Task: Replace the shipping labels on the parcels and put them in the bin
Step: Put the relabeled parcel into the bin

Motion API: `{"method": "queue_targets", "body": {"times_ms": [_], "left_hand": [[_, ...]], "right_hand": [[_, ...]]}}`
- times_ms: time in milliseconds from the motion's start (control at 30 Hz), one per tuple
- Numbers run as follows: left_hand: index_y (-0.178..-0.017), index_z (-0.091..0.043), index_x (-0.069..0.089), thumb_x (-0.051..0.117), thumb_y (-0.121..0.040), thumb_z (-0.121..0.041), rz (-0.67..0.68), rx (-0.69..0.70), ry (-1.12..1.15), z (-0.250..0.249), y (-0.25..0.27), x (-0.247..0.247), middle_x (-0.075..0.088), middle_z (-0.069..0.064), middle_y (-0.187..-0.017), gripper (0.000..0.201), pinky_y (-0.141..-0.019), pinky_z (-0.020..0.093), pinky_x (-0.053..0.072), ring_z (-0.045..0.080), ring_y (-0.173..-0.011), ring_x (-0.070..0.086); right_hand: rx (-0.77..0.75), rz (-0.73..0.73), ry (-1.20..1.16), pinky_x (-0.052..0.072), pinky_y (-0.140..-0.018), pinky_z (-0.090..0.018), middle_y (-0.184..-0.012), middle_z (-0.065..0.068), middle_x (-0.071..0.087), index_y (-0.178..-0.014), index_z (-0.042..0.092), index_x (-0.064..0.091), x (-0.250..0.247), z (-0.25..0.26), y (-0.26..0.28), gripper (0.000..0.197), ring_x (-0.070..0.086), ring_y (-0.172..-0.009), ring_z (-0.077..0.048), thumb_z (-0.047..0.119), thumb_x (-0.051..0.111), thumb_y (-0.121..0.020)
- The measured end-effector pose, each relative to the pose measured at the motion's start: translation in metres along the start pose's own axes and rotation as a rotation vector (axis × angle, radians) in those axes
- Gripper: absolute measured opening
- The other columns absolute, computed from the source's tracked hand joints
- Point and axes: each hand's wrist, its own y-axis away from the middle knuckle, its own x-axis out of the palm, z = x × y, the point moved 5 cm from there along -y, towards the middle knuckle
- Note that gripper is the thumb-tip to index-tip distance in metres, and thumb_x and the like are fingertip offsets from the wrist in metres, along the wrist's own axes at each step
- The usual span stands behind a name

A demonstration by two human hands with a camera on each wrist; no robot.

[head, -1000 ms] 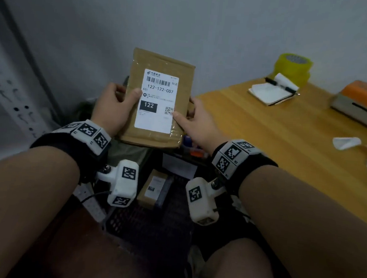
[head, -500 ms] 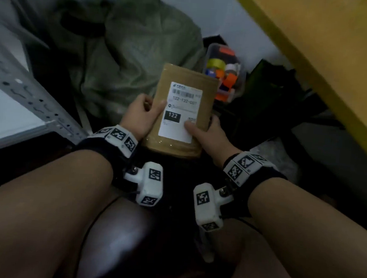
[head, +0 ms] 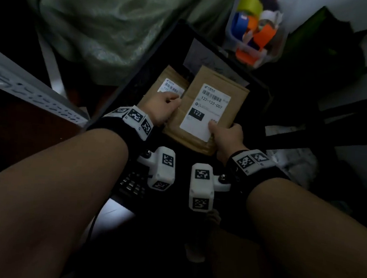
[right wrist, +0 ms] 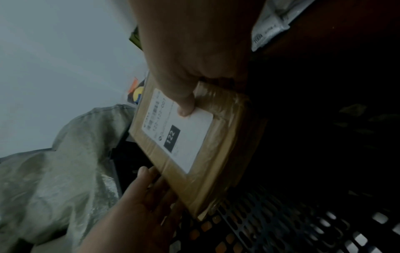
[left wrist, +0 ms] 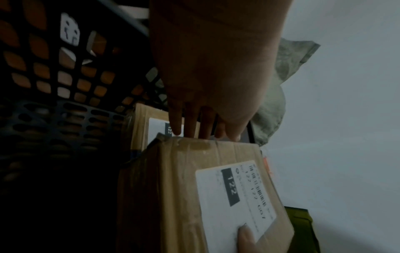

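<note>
A brown taped parcel (head: 206, 110) with a white label reading 122 hangs tilted just above the floor of the black lattice bin (head: 127, 84). My right hand (head: 226, 138) pinches its near right corner, thumb on the label (right wrist: 184, 109), fingers hidden underneath. My left hand (head: 165, 109) lies at the parcel's left edge with straight fingers (left wrist: 194, 126) touching it and the thumb off the face. A second labelled parcel (head: 158, 88) lies flat in the bin, partly under the left hand. The held parcel (left wrist: 184, 188) fills the lower left wrist view.
A clear box of coloured tape rolls (head: 255, 28) stands behind the bin. A grey-green sack (head: 99, 22) slumps at the back left, a perforated metal rail (head: 28, 91) runs along the left, and a dark bag (head: 317, 50) sits at the right.
Both hands have carried the parcel down from chest height into the bin, and my view has tipped down with it. The left thumb has come off the parcel's face.
</note>
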Motion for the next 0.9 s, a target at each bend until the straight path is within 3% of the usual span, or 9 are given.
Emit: {"method": "queue_targets", "body": {"times_ms": [67,200,300,433,567,667,767,900], "left_hand": [[-0.131,-0.010,0.052,0.046,-0.098,-0.029,-0.055,0.000,-0.030,0.008,-0.012,0.003,0.060,0.010,-0.121,0.039,-0.083,0.026,0.045,0.022,-0.106,0.059],[-0.122,-0.008,0.055,0.044,-0.098,-0.029,-0.123,-0.010,-0.117,0.027,-0.035,0.002,0.061,0.011,-0.107,0.034,-0.080,0.029,0.045,0.027,-0.104,0.059],[-0.118,-0.005,0.056,0.045,-0.098,-0.026,-0.168,-0.024,-0.114,0.044,-0.051,-0.003,0.060,0.009,-0.103,0.031,-0.070,0.024,0.049,0.025,-0.098,0.059],[-0.115,-0.005,0.057,0.047,-0.096,-0.028,-0.229,-0.055,-0.118,0.070,-0.072,-0.012,0.062,0.018,-0.113,0.030,-0.090,0.038,0.048,0.031,-0.106,0.060],[-0.113,-0.005,0.057,0.048,-0.096,-0.029,-0.249,-0.064,-0.109,0.078,-0.084,-0.010,0.062,0.018,-0.113,0.031,-0.090,0.039,0.048,0.031,-0.105,0.060],[-0.111,-0.005,0.059,0.049,-0.096,-0.028,-0.255,-0.040,-0.068,0.077,-0.085,-0.006,0.063,0.017,-0.114,0.030,-0.091,0.040,0.049,0.030,-0.105,0.060],[-0.111,-0.005,0.060,0.048,-0.096,-0.025,-0.250,-0.017,-0.061,0.074,-0.082,-0.001,0.062,0.015,-0.115,0.028,-0.092,0.038,0.049,0.028,-0.105,0.060],[-0.113,-0.004,0.059,0.048,-0.096,-0.024,-0.248,-0.010,-0.061,0.069,-0.077,0.000,0.060,0.015,-0.118,0.029,-0.093,0.038,0.049,0.028,-0.106,0.060]], "right_hand": [[0.010,-0.062,0.045,0.053,-0.087,-0.048,-0.117,-0.011,0.061,-0.115,0.004,0.048,0.003,-0.007,-0.018,0.047,0.062,-0.100,-0.030,0.019,0.074,-0.078],[0.043,-0.124,0.147,0.054,-0.088,-0.046,-0.117,-0.012,0.062,-0.120,0.002,0.052,0.009,-0.019,-0.048,0.049,0.063,-0.102,-0.031,0.022,0.073,-0.080],[0.075,-0.105,0.197,0.053,-0.090,-0.044,-0.121,-0.012,0.060,-0.124,0.002,0.048,0.016,-0.034,-0.072,0.051,0.061,-0.106,-0.031,0.021,0.071,-0.083],[0.125,-0.119,0.204,0.050,-0.094,-0.047,-0.128,-0.016,0.054,-0.130,0.002,0.036,0.023,-0.048,-0.097,0.057,0.057,-0.112,-0.033,0.022,0.067,-0.086],[0.137,-0.107,0.318,0.043,-0.101,-0.047,-0.131,-0.016,0.048,-0.134,0.000,0.028,0.020,-0.054,-0.113,0.060,0.050,-0.120,-0.032,0.014,0.063,-0.088],[0.116,0.062,0.414,0.047,-0.097,-0.049,-0.130,-0.015,0.049,-0.136,0.006,0.034,0.037,-0.058,-0.114,0.057,0.052,-0.117,-0.034,0.008,0.063,-0.087],[0.110,0.194,0.506,0.050,-0.095,-0.044,-0.133,-0.015,0.048,-0.131,0.012,0.042,0.052,-0.052,-0.106,0.047,0.053,-0.115,-0.032,0.011,0.063,-0.089],[0.032,0.251,0.632,0.044,-0.102,-0.045,-0.133,-0.022,0.050,-0.134,-0.005,0.042,0.053,-0.035,-0.101,0.045,0.053,-0.118,-0.033,0.007,0.056,-0.093]]}}
